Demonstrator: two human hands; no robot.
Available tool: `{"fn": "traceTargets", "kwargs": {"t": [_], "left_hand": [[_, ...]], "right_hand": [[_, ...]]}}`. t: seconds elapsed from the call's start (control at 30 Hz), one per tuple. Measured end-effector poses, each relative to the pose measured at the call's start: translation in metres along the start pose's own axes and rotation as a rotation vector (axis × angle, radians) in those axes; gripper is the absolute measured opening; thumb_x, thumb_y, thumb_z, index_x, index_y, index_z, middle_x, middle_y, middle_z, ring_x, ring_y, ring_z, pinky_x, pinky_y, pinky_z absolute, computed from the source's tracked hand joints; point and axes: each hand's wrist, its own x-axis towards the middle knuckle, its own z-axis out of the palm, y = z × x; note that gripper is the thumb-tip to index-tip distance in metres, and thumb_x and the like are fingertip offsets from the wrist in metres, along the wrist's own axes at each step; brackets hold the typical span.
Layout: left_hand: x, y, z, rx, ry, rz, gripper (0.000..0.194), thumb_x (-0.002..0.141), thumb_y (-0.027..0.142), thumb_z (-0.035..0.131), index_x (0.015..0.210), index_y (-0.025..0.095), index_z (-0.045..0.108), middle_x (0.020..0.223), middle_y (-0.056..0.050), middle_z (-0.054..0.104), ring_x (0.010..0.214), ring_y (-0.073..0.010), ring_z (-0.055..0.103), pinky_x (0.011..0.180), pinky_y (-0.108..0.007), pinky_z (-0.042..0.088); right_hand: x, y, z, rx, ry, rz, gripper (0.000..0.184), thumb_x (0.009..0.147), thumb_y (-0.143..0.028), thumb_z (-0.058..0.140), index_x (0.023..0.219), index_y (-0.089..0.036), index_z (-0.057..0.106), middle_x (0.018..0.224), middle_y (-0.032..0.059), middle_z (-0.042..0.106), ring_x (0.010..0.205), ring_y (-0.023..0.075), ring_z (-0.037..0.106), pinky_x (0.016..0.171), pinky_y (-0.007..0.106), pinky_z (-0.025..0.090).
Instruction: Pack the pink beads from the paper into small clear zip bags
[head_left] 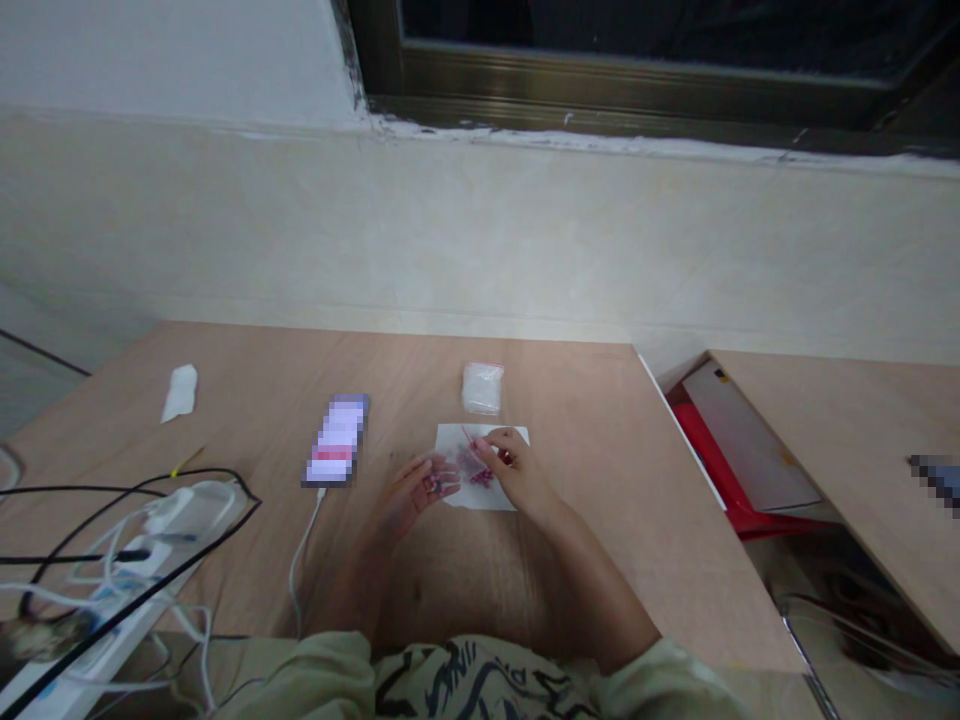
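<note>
My left hand (414, 488) and my right hand (514, 468) meet over a white sheet of paper (480, 495) on the wooden table (570, 560). Between them is a small clear plastic bag (471, 462) with tiny pink pieces (481, 478) in or under it. My right hand pinches the bag's top edge. My left hand's fingers curl at the bag's left side, with something small and pink at the fingertips. A second small clear zip bag (481, 387) lies just beyond the paper.
A phone (337, 440) on a white cable lies to the left. Further left are a power strip (161, 530) with tangled cables and a white scrap (180, 392). A gap on the right shows a red object (712, 470), then another table (862, 450).
</note>
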Motion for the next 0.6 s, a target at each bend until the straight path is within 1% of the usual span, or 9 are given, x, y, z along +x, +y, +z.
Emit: {"fn": "traceTargets", "kwargs": {"t": [0.07, 0.17, 0.23, 0.33, 0.4, 0.47, 0.6], "left_hand": [[0.003, -0.001, 0.0, -0.02, -0.004, 0.013, 0.012, 0.073, 0.019, 0.056, 0.081, 0.012, 0.062, 0.077, -0.007, 0.069, 0.075, -0.0197, 0.063, 0.079, -0.038, 0.046], [0.006, -0.001, 0.001, -0.043, -0.037, 0.023, 0.013, 0.074, 0.018, 0.055, 0.082, 0.011, 0.062, 0.076, -0.007, 0.069, 0.078, -0.0201, 0.063, 0.082, -0.038, 0.044], [0.006, 0.0, 0.002, -0.045, -0.069, 0.026, 0.014, 0.074, 0.018, 0.055, 0.084, 0.011, 0.062, 0.079, -0.008, 0.069, 0.082, -0.0214, 0.063, 0.085, -0.039, 0.042], [0.005, 0.001, 0.006, -0.047, -0.092, 0.038, 0.015, 0.073, 0.017, 0.056, 0.086, 0.012, 0.06, 0.086, -0.009, 0.069, 0.09, -0.0237, 0.06, 0.088, -0.042, 0.038], [0.004, 0.001, 0.008, -0.054, -0.103, 0.046, 0.014, 0.074, 0.018, 0.055, 0.086, 0.012, 0.06, 0.088, -0.01, 0.068, 0.094, -0.0246, 0.059, 0.09, -0.043, 0.037], [0.003, -0.002, 0.008, -0.064, -0.11, 0.051, 0.014, 0.073, 0.018, 0.056, 0.086, 0.012, 0.059, 0.087, -0.01, 0.068, 0.095, -0.0243, 0.058, 0.091, -0.044, 0.036], [0.001, -0.011, 0.004, -0.078, -0.077, 0.068, 0.016, 0.07, 0.016, 0.06, 0.086, 0.014, 0.06, 0.083, -0.006, 0.069, 0.086, -0.0206, 0.061, 0.09, -0.04, 0.037]], "right_hand": [[-0.004, 0.001, -0.001, 0.102, -0.007, 0.059, 0.024, 0.072, -0.039, 0.052, 0.076, -0.018, 0.062, 0.08, 0.0038, 0.056, 0.064, 0.0116, 0.051, 0.054, 0.023, 0.041], [-0.006, 0.004, 0.0, 0.236, -0.003, 0.142, 0.023, 0.068, -0.039, 0.056, 0.075, -0.017, 0.06, 0.071, 0.0015, 0.058, 0.057, 0.0106, 0.051, 0.052, 0.023, 0.042], [-0.004, 0.009, 0.001, 0.288, 0.061, 0.184, 0.023, 0.067, -0.038, 0.057, 0.074, -0.017, 0.059, 0.063, -0.0004, 0.057, 0.054, 0.0103, 0.05, 0.051, 0.023, 0.042], [0.0, 0.018, 0.005, 0.388, 0.176, 0.241, 0.03, 0.06, -0.039, 0.063, 0.079, -0.017, 0.055, 0.061, -0.0015, 0.057, 0.053, 0.0108, 0.051, 0.049, 0.023, 0.043], [0.002, 0.022, 0.007, 0.466, 0.187, 0.283, 0.033, 0.058, -0.041, 0.064, 0.076, -0.017, 0.053, 0.057, -0.0021, 0.056, 0.05, 0.0106, 0.051, 0.048, 0.024, 0.043], [0.003, 0.022, 0.008, 0.519, 0.167, 0.303, 0.032, 0.057, -0.043, 0.064, 0.07, -0.016, 0.053, 0.054, -0.0025, 0.054, 0.048, 0.0096, 0.049, 0.048, 0.024, 0.042], [0.005, 0.016, 0.007, 0.528, 0.158, 0.273, 0.029, 0.061, -0.043, 0.061, 0.066, -0.016, 0.055, 0.055, -0.0027, 0.054, 0.049, 0.0085, 0.048, 0.05, 0.023, 0.04]]}}
